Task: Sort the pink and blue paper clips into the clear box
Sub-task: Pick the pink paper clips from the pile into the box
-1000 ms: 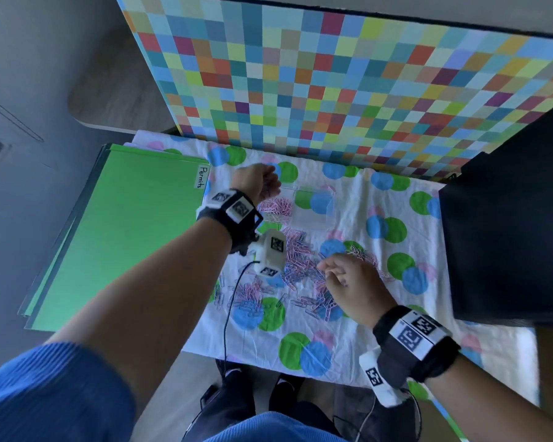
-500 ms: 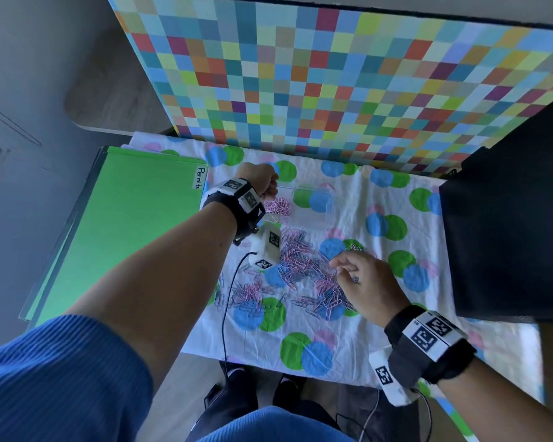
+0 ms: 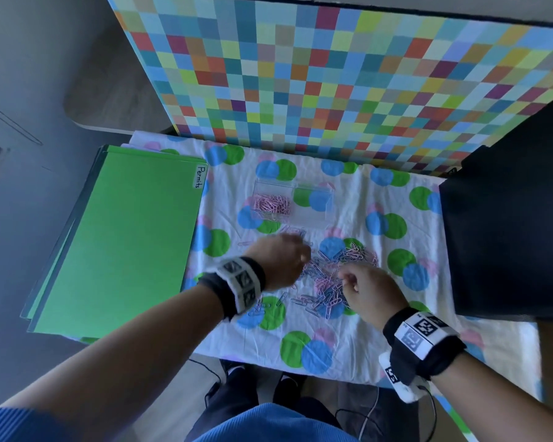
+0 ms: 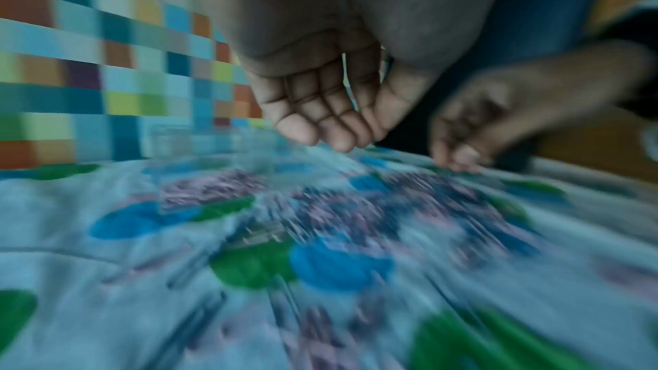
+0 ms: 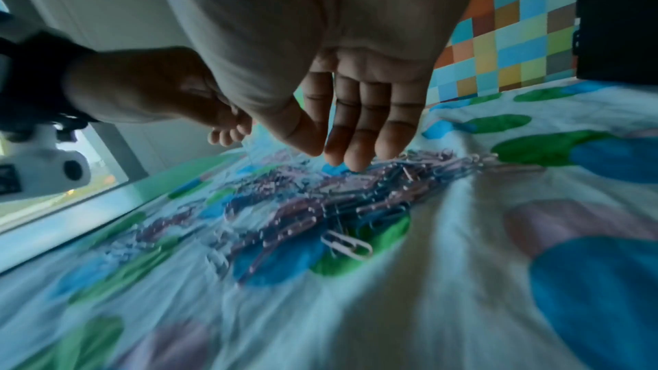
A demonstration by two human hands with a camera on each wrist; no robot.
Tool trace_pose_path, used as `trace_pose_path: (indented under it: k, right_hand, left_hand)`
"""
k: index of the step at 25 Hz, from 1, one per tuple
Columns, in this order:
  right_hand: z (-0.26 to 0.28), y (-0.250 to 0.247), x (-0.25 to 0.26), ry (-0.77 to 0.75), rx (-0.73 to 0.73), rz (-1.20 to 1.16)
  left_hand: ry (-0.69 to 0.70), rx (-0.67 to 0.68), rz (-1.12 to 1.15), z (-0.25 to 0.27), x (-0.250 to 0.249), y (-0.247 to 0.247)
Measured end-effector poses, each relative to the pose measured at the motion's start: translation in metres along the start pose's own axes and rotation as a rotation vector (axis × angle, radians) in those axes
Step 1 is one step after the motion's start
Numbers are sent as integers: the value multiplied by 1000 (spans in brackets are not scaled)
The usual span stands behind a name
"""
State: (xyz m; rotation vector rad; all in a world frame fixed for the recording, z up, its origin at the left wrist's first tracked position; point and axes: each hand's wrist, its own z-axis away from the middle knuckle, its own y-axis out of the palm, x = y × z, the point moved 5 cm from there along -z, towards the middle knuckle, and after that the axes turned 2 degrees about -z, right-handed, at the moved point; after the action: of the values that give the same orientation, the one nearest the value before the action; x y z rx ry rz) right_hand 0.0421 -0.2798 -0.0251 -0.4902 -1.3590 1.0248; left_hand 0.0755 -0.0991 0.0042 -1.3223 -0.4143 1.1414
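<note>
Left hand is down over the left edge of the clip pile, and from the left wrist cam the fingers look loosely bent and bunched together, thumb close to them, nothing in the palm that I can see. It's pretty blurry though, so I can't tell if it's got a clip at the tips.

Right hand sits on the right side of the same pile. Right wrist cam shows the fingers mostly straight, pointing down, tips just touching the clips, thumb next to the index. No clip clearly pinched there either. The two hands are close, pile between them.

The clips are a mixed pink and blue heap on the dotted cloth, with a few strays toward the near-left side. The clear box is just past the pile, farther from the person. Its left compartment has a bunch of pink clips in it; the right compartment looks like it only shows the cloth dots through it.

Left of the cloth there's a green folder with a "Permits" label. A checkered board stands behind, and a dark block sits on the right.
</note>
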Motion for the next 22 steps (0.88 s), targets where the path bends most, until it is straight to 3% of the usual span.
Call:
trace_pose_path:
  k: [2, 7, 12, 17, 22]
  right_hand:
    - [6, 12, 2, -8, 105, 54]
    - [19, 29, -2, 25, 171, 126]
    - [34, 41, 0, -20, 238, 57]
    - [33, 26, -3, -52, 50, 14]
    - [14, 26, 3, -90, -26, 131]
  left_hand:
    - [79, 67, -37, 15, -17, 31]
    - [235, 34, -131, 40, -44, 83]
    - [215, 33, -156, 58, -31, 89]
    - [150, -36, -141, 65, -14, 75]
    - [155, -69, -144, 39, -44, 78]
